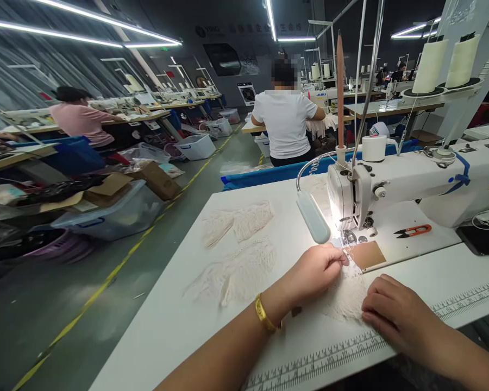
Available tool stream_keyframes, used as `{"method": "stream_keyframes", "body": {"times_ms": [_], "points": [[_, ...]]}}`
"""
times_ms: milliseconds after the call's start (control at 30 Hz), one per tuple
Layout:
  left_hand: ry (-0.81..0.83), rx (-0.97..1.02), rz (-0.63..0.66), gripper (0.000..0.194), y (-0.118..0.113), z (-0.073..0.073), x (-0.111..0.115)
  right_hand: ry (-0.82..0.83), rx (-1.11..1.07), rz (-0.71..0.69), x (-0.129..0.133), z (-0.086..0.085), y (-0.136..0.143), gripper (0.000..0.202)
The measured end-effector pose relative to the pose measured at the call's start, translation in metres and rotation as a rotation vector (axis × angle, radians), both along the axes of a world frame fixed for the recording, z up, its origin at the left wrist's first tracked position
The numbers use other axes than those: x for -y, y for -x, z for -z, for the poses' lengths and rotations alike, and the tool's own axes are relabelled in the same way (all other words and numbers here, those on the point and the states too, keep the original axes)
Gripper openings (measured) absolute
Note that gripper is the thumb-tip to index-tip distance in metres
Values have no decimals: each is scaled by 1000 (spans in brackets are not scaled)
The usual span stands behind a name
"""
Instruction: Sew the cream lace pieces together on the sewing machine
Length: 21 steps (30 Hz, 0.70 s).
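A piece of cream lace fabric (344, 298) lies on the white table in front of the sewing machine (395, 176), its far end close to the presser foot (349, 237). My left hand (318, 267), with a gold bracelet at the wrist, is closed in a pinch on the lace's upper edge just before the foot. At the lace's near right edge, my right hand (395, 309) has its fingers curled together on the fabric; the fingertips are partly hidden. A tan patch (367, 254) covers part of the machine bed beside the left fingertips.
More cream lace pieces (252, 220) lie left on the table. Red thread snips (413, 231) rest on the machine bed, near a black phone (483, 239). A printed ruler (330, 359) runs along the front edge. Thread cones (430, 65) stand behind; co-workers sit farther off.
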State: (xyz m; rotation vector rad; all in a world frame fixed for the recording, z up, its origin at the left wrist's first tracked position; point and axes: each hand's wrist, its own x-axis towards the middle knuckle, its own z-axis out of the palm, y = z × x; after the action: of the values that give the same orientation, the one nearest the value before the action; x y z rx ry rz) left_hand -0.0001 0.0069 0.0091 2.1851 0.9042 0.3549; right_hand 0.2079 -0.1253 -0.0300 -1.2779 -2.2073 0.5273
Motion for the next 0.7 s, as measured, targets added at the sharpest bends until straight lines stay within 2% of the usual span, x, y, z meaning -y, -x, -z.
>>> {"method": "stream_keyframes", "body": {"times_ms": [233, 433, 567, 700], "points": [[-67, 21, 20, 32, -2, 4, 2, 21, -20, 21, 2, 2, -1, 22], [-95, -5, 22, 27, -3, 3, 6, 32, 12, 25, 3, 2, -1, 23], [-44, -31, -83, 17, -2, 0, 8, 56, 26, 7, 6, 0, -1, 23], [10, 10, -149, 15, 0, 4, 8, 164, -18, -24, 3, -8, -7, 20]]}}
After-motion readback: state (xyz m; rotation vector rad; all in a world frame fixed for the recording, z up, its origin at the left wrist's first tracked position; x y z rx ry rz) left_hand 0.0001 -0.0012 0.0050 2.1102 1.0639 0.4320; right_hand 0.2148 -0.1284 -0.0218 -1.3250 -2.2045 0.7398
